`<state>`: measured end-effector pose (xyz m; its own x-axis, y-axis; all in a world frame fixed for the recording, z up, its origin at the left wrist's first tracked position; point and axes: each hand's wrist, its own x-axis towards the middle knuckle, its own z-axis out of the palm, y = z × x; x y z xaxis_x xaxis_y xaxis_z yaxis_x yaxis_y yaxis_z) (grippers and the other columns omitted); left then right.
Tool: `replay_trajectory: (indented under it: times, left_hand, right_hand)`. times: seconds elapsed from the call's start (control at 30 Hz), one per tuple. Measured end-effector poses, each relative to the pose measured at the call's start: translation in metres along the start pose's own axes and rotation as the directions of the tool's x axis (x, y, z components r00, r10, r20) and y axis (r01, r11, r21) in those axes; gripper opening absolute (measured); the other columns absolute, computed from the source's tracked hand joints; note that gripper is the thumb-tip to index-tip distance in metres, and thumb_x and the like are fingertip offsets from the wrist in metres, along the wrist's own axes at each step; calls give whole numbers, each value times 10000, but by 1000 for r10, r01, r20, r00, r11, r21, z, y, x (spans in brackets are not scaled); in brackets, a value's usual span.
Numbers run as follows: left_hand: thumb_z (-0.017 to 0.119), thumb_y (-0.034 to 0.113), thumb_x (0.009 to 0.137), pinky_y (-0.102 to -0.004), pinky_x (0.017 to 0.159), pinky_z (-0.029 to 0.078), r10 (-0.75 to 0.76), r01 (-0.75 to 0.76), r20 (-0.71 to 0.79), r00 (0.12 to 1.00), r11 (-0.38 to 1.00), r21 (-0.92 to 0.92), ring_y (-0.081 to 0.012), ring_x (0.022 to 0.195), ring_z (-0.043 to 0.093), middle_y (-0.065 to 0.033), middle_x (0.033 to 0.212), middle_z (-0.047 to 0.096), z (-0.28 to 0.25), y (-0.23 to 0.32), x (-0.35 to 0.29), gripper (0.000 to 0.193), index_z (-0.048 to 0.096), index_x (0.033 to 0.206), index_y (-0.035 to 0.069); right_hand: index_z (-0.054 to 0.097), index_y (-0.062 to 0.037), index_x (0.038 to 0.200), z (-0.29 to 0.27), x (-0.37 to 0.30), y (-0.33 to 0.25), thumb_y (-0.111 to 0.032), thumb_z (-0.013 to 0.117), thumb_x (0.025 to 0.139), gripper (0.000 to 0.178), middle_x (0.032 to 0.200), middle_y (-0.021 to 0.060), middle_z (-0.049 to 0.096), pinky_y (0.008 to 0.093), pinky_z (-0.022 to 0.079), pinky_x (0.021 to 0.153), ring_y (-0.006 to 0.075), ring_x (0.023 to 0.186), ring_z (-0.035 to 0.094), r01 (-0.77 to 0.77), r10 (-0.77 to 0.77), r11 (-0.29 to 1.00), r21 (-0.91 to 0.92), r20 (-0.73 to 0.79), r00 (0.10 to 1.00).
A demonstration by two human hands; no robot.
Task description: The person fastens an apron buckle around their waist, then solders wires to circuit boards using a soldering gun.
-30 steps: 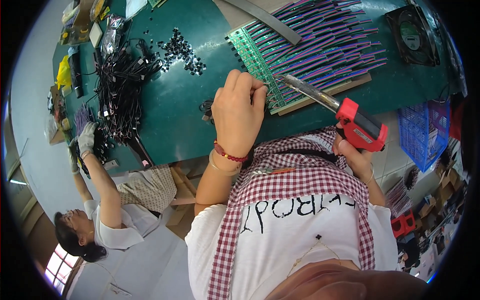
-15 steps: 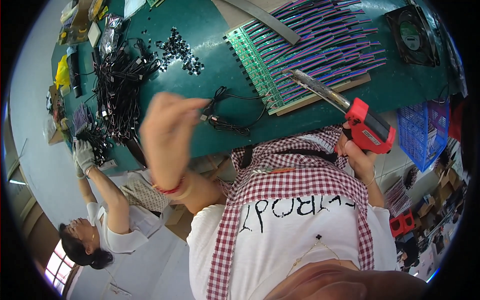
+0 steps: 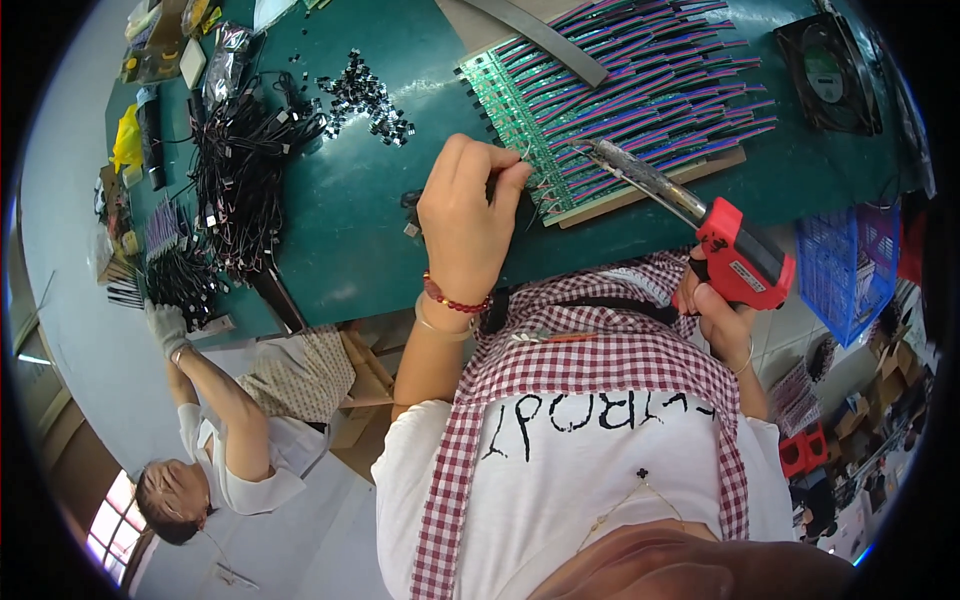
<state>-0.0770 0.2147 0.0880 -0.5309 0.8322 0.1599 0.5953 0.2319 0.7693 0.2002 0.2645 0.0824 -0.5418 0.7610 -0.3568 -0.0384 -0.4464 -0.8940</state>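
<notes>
Tabletop (image 3: 345,235), left hand (image 3: 465,220) pinching wire (image 3: 527,153) beside circuit boards (image 3: 513,115), right hand (image 3: 716,314) gripping soldering gun (image 3: 738,250)

Table (image 3: 335,215): bare left of the left fingers (image 3: 500,157), up to the cables (image 3: 240,180).
Chips (image 3: 365,100): in the way, ahead-left.
Boards (image 3: 515,120): block their right.
Soldering gun (image 3: 655,180): slants in, near, to their right.
Strip (image 3: 548,38): crosses the wires (image 3: 660,90), ahead-right.

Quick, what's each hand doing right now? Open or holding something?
Left hand: closed, pinching a thin wire beside the green circuit boards.
Right hand: closed, holding the red soldering gun.
</notes>
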Motion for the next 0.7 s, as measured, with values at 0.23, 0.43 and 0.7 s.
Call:
replay_trajectory:
  times: [0.23,0.43,0.7]
  left_hand:
    - [704,-13,762,-310,615,488,-48,53,57,997,995,-90,-218,689,593,-95,794,560,3,-4,-8,97,626,819,-8]
    - [695,-1,781,-299,616,489,-61,72,93,994,990,-122,-209,690,598,-97,808,571,3,-2,-5,80,633,830,-10]
    - [679,-3,803,-299,601,486,-110,112,38,993,992,-54,-201,678,591,-95,784,553,6,0,-8,76,620,850,-5]
  right_hand:
    - [527,55,1182,-4,2,1,-43,638,817,394,752,88,581,263,455,573,145,622,566,-49,47,995,84,27,999]
    - [478,25,1191,-1,5,1,-139,643,825,434,684,67,489,292,399,538,140,566,443,-83,85,996,-35,46,995]
    - [526,63,1195,-4,4,6,-13,621,818,396,760,97,586,267,457,575,147,628,570,-87,81,991,103,63,995]
